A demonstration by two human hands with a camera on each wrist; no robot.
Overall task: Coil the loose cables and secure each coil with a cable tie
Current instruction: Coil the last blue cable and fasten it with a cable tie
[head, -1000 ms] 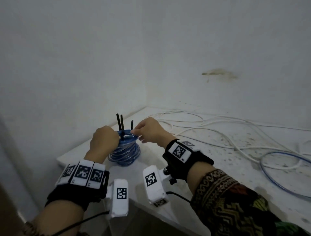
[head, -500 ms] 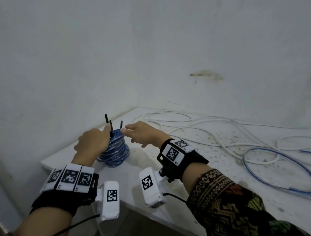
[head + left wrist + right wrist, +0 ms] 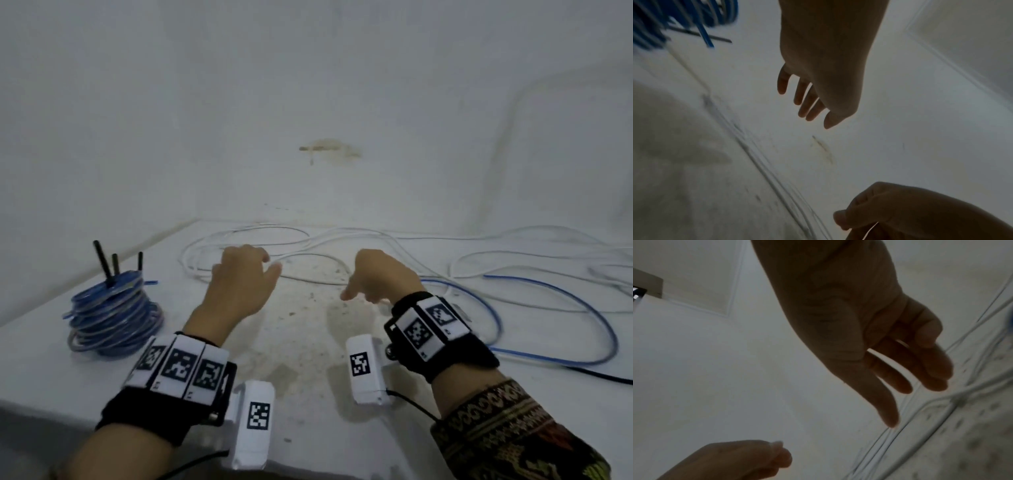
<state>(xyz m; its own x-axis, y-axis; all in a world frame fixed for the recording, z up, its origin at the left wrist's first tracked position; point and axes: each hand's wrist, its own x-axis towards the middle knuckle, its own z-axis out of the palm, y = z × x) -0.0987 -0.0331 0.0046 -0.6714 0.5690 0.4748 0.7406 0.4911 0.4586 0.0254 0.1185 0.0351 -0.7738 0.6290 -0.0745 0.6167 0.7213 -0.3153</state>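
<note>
- My left hand hovers above the surface, to the right of the blue coil; its grip is loose, fingers relaxed, holding nothing.
- My right hand hangs further right of the coil, fingers drooping, grip likewise empty.
- The blue coil stands on the surface, apart from both hands, with black cable ties sticking up from its top.
- Loose white cable sprawls beyond the hands, right of the coil.
- A loose blue cable loops far right of the coil.
</note>
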